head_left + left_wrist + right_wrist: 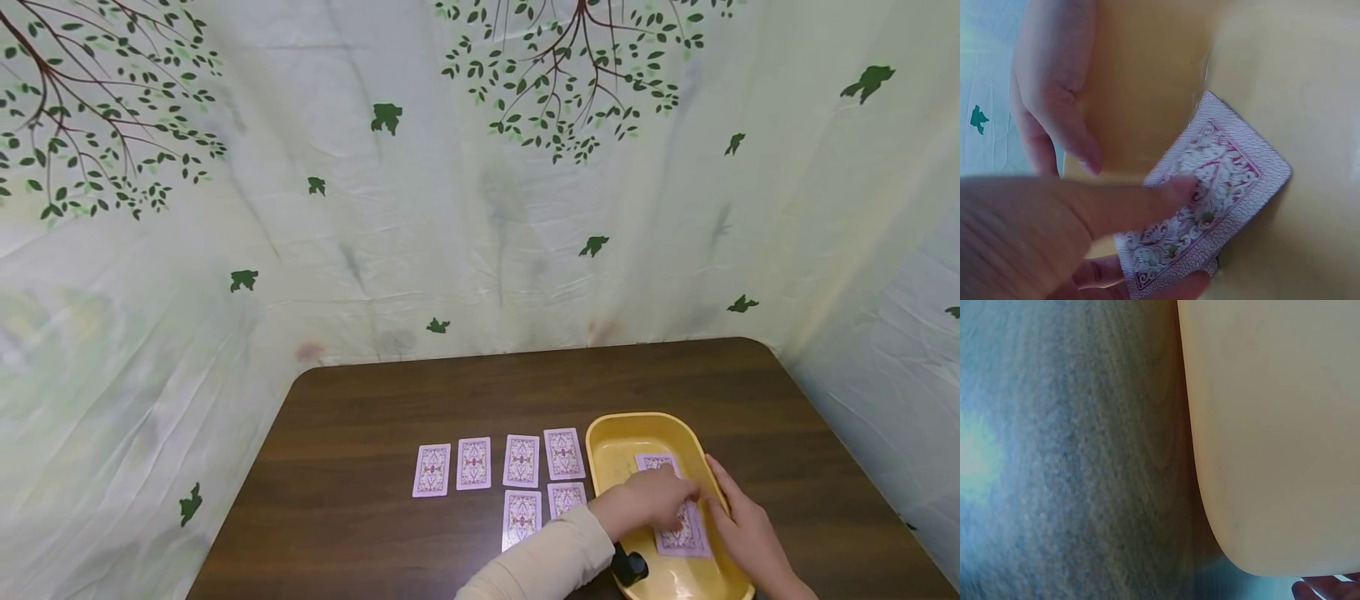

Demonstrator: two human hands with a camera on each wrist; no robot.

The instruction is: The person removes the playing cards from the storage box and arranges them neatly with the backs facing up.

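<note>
A yellow tray (647, 423) stands on the table's right side. My left hand (660, 497) reaches over its left rim and pinches a purple-patterned playing card (1241, 156), the thumb on the card's back and fingers under it. In the head view, one playing card (654, 460) shows beyond the hand and another (686, 542) shows nearer me, both partly covered by it. My right hand (753, 533) grips the tray's right rim, thumb toward the inside. The right wrist view shows the tray's outer wall (1285, 444), with fingertips (1329, 589) at the lower corner.
Several face-down cards (521, 460) lie in two rows on the brown table (360, 433), left of the tray. The left forearm overlaps the nearer row. A black wrist device (628, 565) hangs over the tray's left side. Leaf-printed cloth (510, 275) rises behind the table.
</note>
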